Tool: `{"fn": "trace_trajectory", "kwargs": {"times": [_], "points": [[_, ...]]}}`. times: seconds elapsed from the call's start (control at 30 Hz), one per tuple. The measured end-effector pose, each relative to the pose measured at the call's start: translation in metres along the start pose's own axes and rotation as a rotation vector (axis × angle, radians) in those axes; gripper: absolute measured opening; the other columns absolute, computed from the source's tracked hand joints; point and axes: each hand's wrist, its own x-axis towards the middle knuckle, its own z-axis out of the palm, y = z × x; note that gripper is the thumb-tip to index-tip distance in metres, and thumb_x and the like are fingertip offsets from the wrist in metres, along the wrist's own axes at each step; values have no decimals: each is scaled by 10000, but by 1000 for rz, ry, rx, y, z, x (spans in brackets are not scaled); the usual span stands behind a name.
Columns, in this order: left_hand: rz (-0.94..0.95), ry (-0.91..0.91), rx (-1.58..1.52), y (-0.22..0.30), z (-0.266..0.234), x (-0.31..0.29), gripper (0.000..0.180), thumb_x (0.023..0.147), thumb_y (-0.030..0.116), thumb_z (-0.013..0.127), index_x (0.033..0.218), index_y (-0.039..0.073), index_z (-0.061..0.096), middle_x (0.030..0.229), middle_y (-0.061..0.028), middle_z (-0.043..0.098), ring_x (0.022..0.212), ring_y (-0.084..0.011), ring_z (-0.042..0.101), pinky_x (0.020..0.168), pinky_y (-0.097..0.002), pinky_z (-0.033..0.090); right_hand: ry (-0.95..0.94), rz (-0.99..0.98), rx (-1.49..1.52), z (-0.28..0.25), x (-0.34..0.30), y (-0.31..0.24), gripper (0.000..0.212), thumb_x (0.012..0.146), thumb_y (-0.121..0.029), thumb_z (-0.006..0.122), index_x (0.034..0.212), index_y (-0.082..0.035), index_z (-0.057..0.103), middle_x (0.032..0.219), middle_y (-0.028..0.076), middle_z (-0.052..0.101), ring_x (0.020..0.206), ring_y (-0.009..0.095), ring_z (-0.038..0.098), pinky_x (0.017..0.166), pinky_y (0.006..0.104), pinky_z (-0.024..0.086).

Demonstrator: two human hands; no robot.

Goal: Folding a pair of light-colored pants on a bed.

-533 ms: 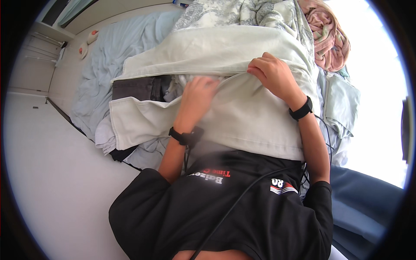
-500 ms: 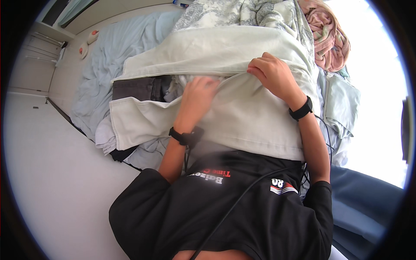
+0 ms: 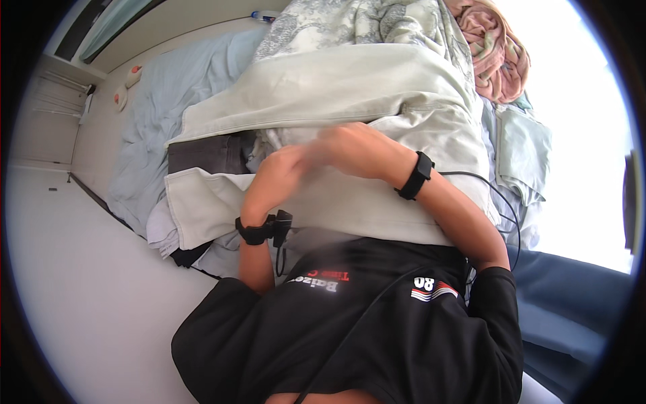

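Observation:
A pair of pale off-white trousers (image 3: 323, 77) lies spread across the bed, its two legs reaching left with a gap between them. My left hand (image 3: 272, 180) is over the nearer leg, beside that gap. Close against it, my right hand (image 3: 360, 151) reaches in from the right, above the trousers' middle. The fingers of both hands meet or overlap and are smeared by motion, so I cannot make out whether they grip the cloth. Dark folded cloth (image 3: 205, 155) shows in the gap between the legs.
A grey-patterned quilt (image 3: 330, 23) lies beyond the trousers, with a bundled pink blanket (image 3: 494, 54) at far right. Folded pale green cloth (image 3: 521, 151) lies at right; a light blue sheet (image 3: 182, 81) covers the bed's left. A black cable (image 3: 501, 198) trails by my right arm.
My right hand has moved left and nearer to me, away from the trousers' inner seam, to meet my left hand. My left hand has shifted slightly left and closer to me.

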Motion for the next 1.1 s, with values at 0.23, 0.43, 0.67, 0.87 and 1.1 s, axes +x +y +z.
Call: {"fn": "trace_trajectory", "kwargs": {"times": [0.23,0.43,0.67,0.87,1.1], "points": [[78,110,112,2,-2,4,279,888,64,738,1162,14,718,1007,-153,706,880,-305,669,809,-388,536,-2,91,-130,23,-1,9,60,864,-136,700,883,-79,704,799,104,724,760,307,731,630,422,564],[100,266,174,-5,-1,3,286,794,6,799,1062,17,698,924,-121,671,830,-268,663,764,-366,537,65,166,-79,15,1,4,49,879,-137,642,862,-92,631,822,117,675,753,355,689,636,462,539],[215,467,303,-8,-1,7,187,789,18,810,953,35,722,923,-81,697,817,-253,668,747,-363,541,105,244,-52,15,2,3,156,943,-211,680,874,-72,677,850,111,714,817,336,711,668,456,542],[211,481,388,-12,0,5,154,770,43,831,910,54,767,905,-55,729,858,-256,669,770,-364,546,149,246,24,18,0,3,69,886,-118,627,847,-63,614,828,151,663,767,399,661,649,493,520],[211,475,384,-13,1,8,214,758,66,847,951,60,755,954,-57,724,902,-264,671,787,-380,548,157,243,32,18,0,5,78,892,-130,628,851,-65,618,826,149,666,766,397,660,649,494,515]]}}
